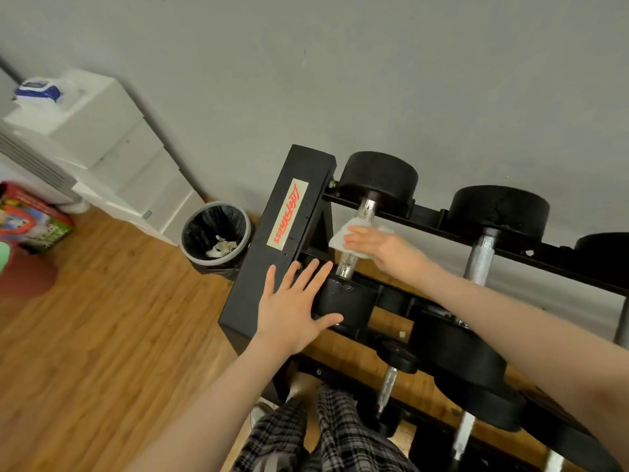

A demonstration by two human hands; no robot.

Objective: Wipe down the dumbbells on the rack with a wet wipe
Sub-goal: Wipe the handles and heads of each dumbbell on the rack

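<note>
A black dumbbell rack [272, 240] with a red-lettered label stands against the grey wall. Its leftmost top dumbbell [377, 178] has black round heads and a knurled chrome handle. My right hand [377, 245] presses a white wet wipe [343, 235] against that handle, fingers straight over the wipe. My left hand [296, 304] lies flat with spread fingers on the dumbbell's near head and the rack's end plate. A second, larger dumbbell [497, 212] sits to the right, with more on the lower shelf.
A grey bin [218, 233] with a black liner and used wipes stands left of the rack. White cabinets [112, 131] line the wall, with a blue-white wipe pack [37, 88] on top. Wooden floor stretches left. Plaid trouser legs [306, 434] are below.
</note>
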